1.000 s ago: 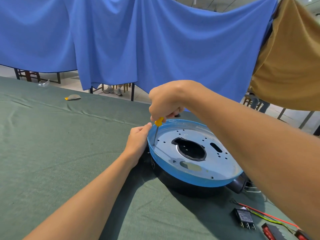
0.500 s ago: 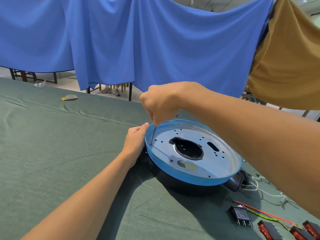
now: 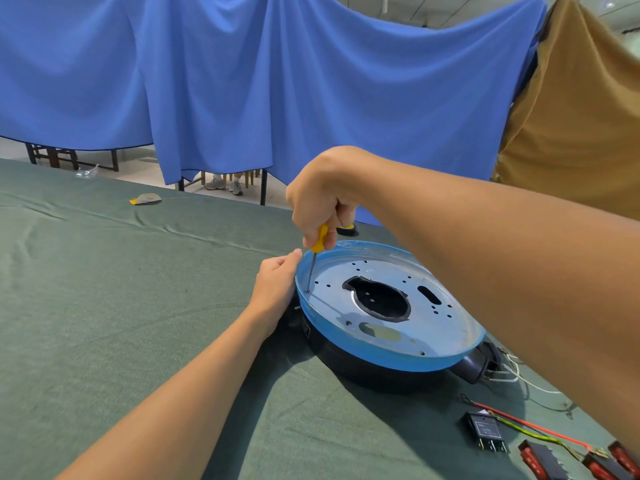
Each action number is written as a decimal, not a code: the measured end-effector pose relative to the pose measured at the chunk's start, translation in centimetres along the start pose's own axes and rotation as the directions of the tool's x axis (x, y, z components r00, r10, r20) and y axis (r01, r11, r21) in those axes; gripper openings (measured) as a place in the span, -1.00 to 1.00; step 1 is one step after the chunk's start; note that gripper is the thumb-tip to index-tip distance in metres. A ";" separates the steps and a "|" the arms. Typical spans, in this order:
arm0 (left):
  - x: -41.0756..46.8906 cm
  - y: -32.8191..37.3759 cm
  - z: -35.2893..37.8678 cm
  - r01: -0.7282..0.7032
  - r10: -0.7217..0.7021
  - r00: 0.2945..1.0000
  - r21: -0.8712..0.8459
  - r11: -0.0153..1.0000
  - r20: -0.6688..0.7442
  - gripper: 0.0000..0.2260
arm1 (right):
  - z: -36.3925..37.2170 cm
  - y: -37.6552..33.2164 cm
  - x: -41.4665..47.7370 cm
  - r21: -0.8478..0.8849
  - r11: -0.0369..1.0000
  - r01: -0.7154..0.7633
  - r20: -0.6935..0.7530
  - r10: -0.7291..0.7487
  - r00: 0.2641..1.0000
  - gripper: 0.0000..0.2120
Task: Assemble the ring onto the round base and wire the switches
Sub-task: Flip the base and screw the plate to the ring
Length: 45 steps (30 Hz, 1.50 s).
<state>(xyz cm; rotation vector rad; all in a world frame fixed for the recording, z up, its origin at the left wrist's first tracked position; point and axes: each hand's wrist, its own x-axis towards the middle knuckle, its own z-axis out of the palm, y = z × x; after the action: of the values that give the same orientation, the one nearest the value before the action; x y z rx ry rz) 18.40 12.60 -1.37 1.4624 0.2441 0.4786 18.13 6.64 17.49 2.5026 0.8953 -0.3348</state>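
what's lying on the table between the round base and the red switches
In the head view, a black rocker switch lies on the green cloth between the round base and the red switches, with red and yellow-green wires alongside.

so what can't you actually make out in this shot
- Head view: screwdriver tip and any screw, too small to tell.
- Screwdriver handle top, hidden inside the right hand.
- Red switches, cut off by the bottom edge.
- Black switch label, too small to read.
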 end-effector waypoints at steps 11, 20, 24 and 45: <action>0.3 -0.3 -0.2 -0.012 0.012 1.000 0.019 1.000 0.007 -0.73 | 2.0 1.8 -0.7 -0.284 0.921 0.265 -0.303 -0.349 0.887 -0.93; 0.5 -0.4 -0.1 -0.009 0.009 1.000 0.011 1.000 0.021 -0.77 | 2.1 1.8 -0.3 -0.173 0.960 0.219 -0.226 -0.255 0.940 -0.81; 0.4 -0.3 -0.1 -0.010 0.010 1.000 0.001 1.000 0.018 -0.71 | 1.5 0.8 -0.2 -0.182 0.966 0.181 -0.188 -0.215 0.958 -0.74; 0.5 -0.6 -0.3 -0.034 0.034 0.999 0.029 0.999 0.008 -0.71 | 2.0 1.0 -1.2 -0.303 0.917 0.259 -0.319 -0.354 0.879 -0.91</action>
<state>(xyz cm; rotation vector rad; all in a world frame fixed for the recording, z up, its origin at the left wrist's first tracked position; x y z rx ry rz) 18.85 13.06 -1.96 1.4984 0.2215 0.4990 17.71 4.29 16.58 2.2152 1.4005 0.1563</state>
